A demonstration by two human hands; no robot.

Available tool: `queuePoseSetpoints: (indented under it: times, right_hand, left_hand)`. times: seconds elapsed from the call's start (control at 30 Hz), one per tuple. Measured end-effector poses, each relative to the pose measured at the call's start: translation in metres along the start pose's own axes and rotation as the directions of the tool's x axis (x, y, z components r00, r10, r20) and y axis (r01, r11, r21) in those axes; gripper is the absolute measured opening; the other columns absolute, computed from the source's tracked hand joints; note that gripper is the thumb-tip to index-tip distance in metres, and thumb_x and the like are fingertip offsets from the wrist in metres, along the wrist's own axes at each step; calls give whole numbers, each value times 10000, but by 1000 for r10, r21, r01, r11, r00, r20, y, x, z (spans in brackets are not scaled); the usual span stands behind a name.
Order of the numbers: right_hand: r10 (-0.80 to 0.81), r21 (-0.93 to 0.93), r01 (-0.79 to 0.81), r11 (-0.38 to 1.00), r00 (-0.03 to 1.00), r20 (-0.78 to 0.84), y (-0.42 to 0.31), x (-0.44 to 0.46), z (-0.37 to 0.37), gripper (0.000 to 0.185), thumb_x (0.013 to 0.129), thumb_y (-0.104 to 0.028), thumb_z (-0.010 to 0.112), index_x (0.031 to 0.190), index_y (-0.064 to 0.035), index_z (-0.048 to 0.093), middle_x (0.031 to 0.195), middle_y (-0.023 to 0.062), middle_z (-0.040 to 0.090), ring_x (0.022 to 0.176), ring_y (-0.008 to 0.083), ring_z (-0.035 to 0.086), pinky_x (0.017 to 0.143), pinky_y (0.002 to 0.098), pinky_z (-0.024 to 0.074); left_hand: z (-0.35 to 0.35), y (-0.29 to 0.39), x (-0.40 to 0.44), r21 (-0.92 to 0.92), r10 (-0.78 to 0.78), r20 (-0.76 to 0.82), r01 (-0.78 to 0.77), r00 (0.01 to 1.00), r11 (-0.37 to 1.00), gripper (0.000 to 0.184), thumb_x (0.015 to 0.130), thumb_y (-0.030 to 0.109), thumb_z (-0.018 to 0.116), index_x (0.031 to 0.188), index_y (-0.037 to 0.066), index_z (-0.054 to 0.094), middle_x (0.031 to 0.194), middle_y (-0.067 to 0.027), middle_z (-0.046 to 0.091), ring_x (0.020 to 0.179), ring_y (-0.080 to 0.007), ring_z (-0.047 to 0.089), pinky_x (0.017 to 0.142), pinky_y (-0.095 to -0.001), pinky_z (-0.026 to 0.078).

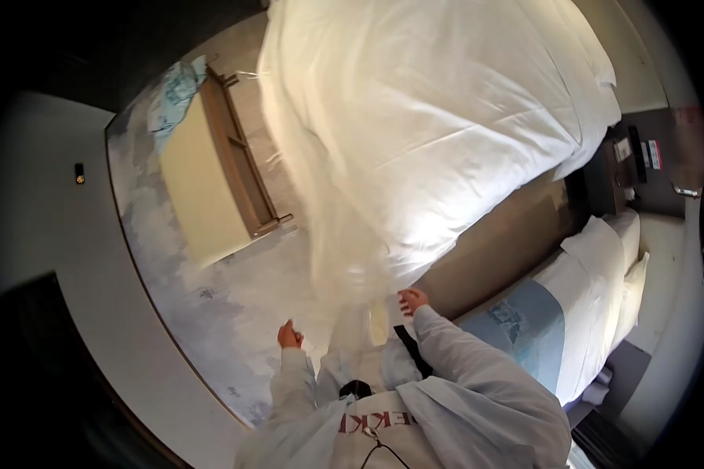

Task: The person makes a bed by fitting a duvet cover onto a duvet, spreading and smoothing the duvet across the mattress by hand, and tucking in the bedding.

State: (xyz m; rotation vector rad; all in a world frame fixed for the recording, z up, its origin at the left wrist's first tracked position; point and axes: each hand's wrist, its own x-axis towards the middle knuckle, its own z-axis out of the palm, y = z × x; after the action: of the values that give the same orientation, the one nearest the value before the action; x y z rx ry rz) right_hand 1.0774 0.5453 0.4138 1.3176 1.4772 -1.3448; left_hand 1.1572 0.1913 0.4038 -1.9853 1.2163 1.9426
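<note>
A large white sheet or duvet (430, 117) billows over the bed in front of me, its near left part blurred by motion. Just beyond its lower edge is my right hand (412, 301), fingers curled near the fabric; whether they hold any of it is too small to tell. My left hand (290, 336) hangs over the grey patterned carpet, left of the sheet's near end, with its fingers curled and nothing visible in them.
A wooden-framed bench (203, 180) with a blue cloth (178, 98) stands on the left. To the right is a second bed (594, 289) with a blue runner (524, 324). A dark nightstand (612, 176) sits between the beds. A pale wall runs along the left.
</note>
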Motion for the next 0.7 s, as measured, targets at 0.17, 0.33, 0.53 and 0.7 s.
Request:
queuePoseSetpoints:
  times: [0.17, 0.33, 0.53, 0.7]
  right_hand:
    - [-514, 246, 465, 851, 833, 204, -162, -118, 39, 215, 821, -267, 456, 903, -119, 590, 683, 27, 515, 524, 116, 487, 430, 233, 385]
    - [-761, 393, 658, 642, 611, 219, -248, -241, 73, 210, 801, -252, 501, 921, -95, 574, 666, 21, 505, 517, 95, 477, 434, 214, 358]
    - [-659, 249, 622, 742, 609, 441, -260, -242, 86, 209, 805, -224, 505, 939, -70, 553, 643, 9, 504, 515, 84, 470, 434, 190, 353]
    - [-549, 369, 439, 819, 787, 281, -296, -179, 84, 181, 803, -195, 498, 944, -88, 536, 628, 2, 493, 498, 72, 456, 402, 174, 330]
  left_hand:
    - [94, 75, -27, 139, 252, 450, -346, 857, 928, 256, 755, 184, 589, 576, 89, 433, 437, -9, 397, 332, -102, 375, 300, -245, 303]
    - [164, 167, -139, -135, 388, 690, -419, 610, 898, 211, 769, 205, 586, 636, 92, 466, 497, 1, 433, 423, -77, 424, 384, -202, 332]
    - [171, 167, -151, 19, 270, 699, -394, 663, 919, 213, 772, 208, 585, 636, 108, 456, 506, 27, 418, 422, -55, 393, 397, -195, 325]
    - [182, 195, -132, 122, 142, 663, -293, 735, 948, 203, 770, 175, 578, 628, 108, 448, 503, 26, 403, 424, -74, 393, 401, -206, 315]
